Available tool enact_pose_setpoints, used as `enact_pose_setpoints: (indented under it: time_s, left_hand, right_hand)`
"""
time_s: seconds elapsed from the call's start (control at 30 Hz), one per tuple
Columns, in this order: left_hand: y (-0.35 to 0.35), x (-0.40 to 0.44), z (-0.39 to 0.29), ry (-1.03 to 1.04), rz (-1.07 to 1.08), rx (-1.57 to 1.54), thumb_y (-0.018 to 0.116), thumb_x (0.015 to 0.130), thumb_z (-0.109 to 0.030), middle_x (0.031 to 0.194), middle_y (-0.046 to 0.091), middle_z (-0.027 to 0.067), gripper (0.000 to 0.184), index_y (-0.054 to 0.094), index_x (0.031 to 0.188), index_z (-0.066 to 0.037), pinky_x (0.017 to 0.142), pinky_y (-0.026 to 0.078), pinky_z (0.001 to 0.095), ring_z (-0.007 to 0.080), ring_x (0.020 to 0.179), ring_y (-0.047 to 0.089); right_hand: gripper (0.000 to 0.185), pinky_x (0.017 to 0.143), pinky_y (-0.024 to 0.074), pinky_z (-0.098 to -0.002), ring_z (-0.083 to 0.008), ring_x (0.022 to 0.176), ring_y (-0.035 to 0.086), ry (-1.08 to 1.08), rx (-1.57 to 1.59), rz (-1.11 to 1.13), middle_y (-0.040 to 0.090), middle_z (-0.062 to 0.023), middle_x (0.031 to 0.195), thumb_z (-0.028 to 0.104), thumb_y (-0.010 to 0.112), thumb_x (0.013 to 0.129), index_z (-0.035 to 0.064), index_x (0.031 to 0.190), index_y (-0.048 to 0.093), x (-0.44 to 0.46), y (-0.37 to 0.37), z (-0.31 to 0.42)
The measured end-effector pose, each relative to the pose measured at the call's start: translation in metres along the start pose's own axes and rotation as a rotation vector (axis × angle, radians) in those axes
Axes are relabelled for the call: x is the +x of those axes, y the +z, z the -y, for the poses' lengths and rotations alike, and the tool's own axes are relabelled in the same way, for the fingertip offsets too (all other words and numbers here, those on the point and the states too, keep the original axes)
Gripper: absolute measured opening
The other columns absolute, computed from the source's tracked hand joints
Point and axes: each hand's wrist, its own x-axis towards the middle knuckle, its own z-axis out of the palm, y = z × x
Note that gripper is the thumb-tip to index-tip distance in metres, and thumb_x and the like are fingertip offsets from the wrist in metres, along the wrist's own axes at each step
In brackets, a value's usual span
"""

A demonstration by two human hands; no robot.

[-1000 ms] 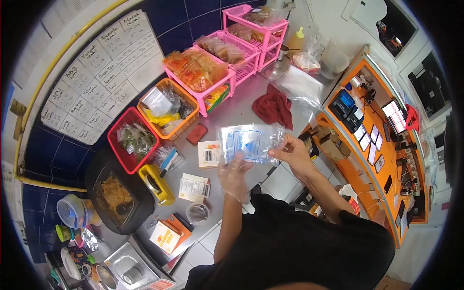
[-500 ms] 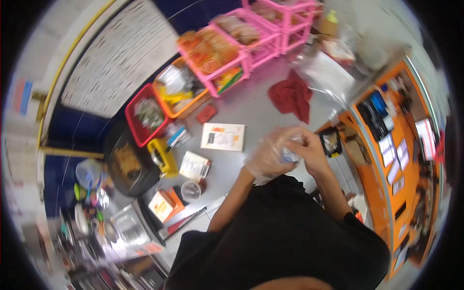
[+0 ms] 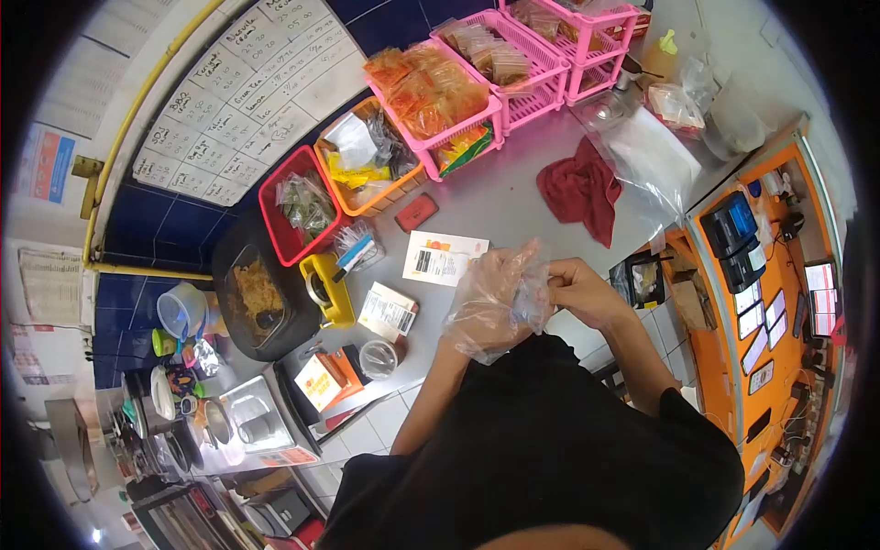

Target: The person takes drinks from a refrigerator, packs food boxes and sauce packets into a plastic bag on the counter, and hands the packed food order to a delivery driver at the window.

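Film (image 3: 527,266), clear and crumpled, covers your left hand (image 3: 486,302), held in front of your black shirt (image 3: 550,440) and nearer you than the white box (image 3: 446,258), used below as landmark. In view, the film overlaps the box's right end. Left fingers: curl not readable through the folds and glare, so I cannot tell whether that hand is open or closed. Your right hand (image 3: 587,293), bare, is to the right of the box and nearer you, thumb and fingers drawn together and pinching the film's edge.

Counter (image 3: 504,202), all places relative to the white box. Just beyond it: a red block (image 3: 417,212). Beyond and right: a bunched red cloth (image 3: 580,191), then a clear bag (image 3: 662,151). Left: a pen packet (image 3: 356,249), then a yellow tape dispenser (image 3: 339,293), then a dark pan (image 3: 298,321) with brown food in it. Left and nearer you: a second box (image 3: 388,310), with a clear cup (image 3: 378,359) near it. Beyond and left: a red tub (image 3: 275,220) beside an orange basket (image 3: 390,194), both holding packets. Well beyond: a pink rack (image 3: 467,121), its top tier heaped with orange packets.
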Motion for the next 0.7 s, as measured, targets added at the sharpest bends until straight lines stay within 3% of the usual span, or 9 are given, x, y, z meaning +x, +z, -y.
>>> enact_pose_setpoints:
  time_s: [0.03,0.2,0.33,0.57,0.67,0.7]
  left_hand:
    - [-0.003,-0.003,0.005,0.006,-0.009,0.01,0.081,0.073,-0.037,0.119,0.058,0.0215,0.089,0.046,0.151,-0.014,0.088,0.048,0.0509,0.0408,0.102,0.059]
    - [-0.03,-0.013,0.024,-0.058,0.006,0.044,0.08,0.067,-0.03,0.121,0.057,0.0202,0.087,0.051,0.149,-0.021,0.09,0.048,0.0509,0.0407,0.105,0.058]
    - [-0.038,-0.025,0.049,0.055,-0.112,0.067,0.08,0.061,-0.021,0.122,0.055,0.0188,0.091,0.051,0.148,-0.022,0.091,0.045,0.0515,0.0401,0.11,0.054]
    - [-0.055,-0.019,0.065,0.166,-0.109,-0.018,0.082,0.059,-0.015,0.128,0.053,0.018,0.078,0.063,0.134,-0.029,0.094,0.047,0.0521,0.0397,0.115,0.054]
    - [-0.063,-0.008,0.054,0.257,-0.08,-0.181,0.084,0.062,-0.016,0.131,0.053,0.0167,0.073,0.065,0.131,-0.033,0.102,0.046,0.0521,0.0408,0.121,0.053]
    - [-0.061,-0.006,0.052,0.307,-0.104,-0.212,0.085,0.063,-0.015,0.131,0.053,0.0154,0.066,0.067,0.125,-0.03,0.098,0.048,0.0515,0.0398,0.12,0.055]
  right_hand:
    - [0.034,0.078,0.0518,-0.0267,-0.0086,0.079,0.065,-0.014,-0.026,0.025,0.072,-0.0017,0.087,0.005,0.068,0.092,-0.0051,0.124,0.068,0.001,0.011,0.008]
    - [0.029,0.082,0.0517,-0.0264,-0.0077,0.085,0.065,-0.087,-0.224,-0.059,0.072,-0.003,0.09,0.011,0.069,0.095,-0.0031,0.12,0.071,0.017,0.046,0.021]
    - [0.021,0.083,0.0517,-0.0268,-0.0078,0.087,0.064,-0.178,-0.427,-0.221,0.071,-0.003,0.094,0.016,0.068,0.099,-0.0011,0.111,0.071,0.024,0.066,0.025]
    - [0.012,0.082,0.0507,-0.026,-0.0066,0.093,0.063,-0.24,-0.114,-0.301,0.069,-0.0013,0.1,0.014,0.062,0.102,0.0027,0.104,0.066,0.022,0.093,0.043]
    - [0.016,0.08,0.0508,-0.0251,-0.006,0.089,0.064,-0.214,-0.111,-0.337,0.07,-0.0004,0.096,0.012,0.063,0.101,0.0023,0.113,0.067,0.019,0.095,0.051]
    - [0.02,0.078,0.0503,-0.0238,-0.0055,0.086,0.064,-0.214,-0.155,-0.351,0.07,0.0005,0.092,0.011,0.064,0.1,0.0017,0.118,0.066,0.017,0.094,0.051]
